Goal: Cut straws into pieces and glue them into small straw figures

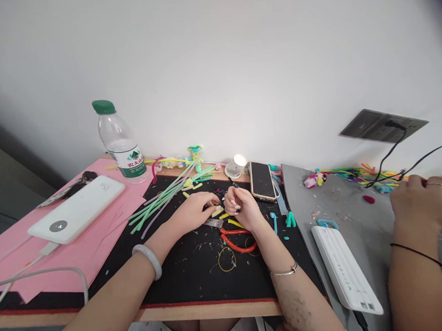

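Both my hands rest on a black mat (189,271), close together. My left hand (194,210) has its fingers curled, the tips pinching a small yellow piece (218,211). My right hand (239,207) is closed in a pinch on something small and dark that I cannot make out. Just below the hands lie a small metal blade (213,223), short yellow pieces and red-handled pliers (237,240). A bundle of green and yellow pipe cleaners (167,195) lies to the left of my left hand.
A water bottle (120,143), a white power bank (77,209) on pink paper, a small lit lamp (236,165) and a phone (262,180) stand around. At right, another person's hand (421,202) works on a grey mat beside a second white power bank (345,267).
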`<state>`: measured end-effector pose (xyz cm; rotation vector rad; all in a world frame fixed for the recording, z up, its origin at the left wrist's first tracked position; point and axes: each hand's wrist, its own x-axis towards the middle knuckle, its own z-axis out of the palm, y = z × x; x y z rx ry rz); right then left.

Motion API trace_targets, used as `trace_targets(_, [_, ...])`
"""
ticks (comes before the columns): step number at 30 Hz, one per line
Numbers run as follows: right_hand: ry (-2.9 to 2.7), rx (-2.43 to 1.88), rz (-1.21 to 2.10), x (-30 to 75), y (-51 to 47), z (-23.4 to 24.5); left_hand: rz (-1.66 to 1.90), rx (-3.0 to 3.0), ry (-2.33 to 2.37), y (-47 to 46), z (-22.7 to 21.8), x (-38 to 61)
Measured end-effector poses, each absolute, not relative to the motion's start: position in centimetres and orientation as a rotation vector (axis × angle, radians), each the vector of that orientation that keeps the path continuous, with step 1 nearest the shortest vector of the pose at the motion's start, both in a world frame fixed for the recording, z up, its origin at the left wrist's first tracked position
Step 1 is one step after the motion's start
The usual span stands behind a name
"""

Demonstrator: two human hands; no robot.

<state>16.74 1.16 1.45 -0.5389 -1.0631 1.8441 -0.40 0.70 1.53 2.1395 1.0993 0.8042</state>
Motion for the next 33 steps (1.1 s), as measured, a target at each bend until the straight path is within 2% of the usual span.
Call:
trace_targets(7, [-1.175, -0.759, 1.667, 16.6, 1.1, 1.3, 1.011, 2.213, 1.044, -0.1, 2.8, 0.0])
trace_targets(13, [-1.237, -0.891, 1.580, 16.4, 1.2, 1.1, 0.999, 2.216, 1.062, -0.2, 2.6, 0.1])
trace_targets(33, [-1.300, -0.937, 1.528, 16.0, 1.0, 1.0, 0.988, 2.267, 1.095, -0.4, 2.4, 0.1])
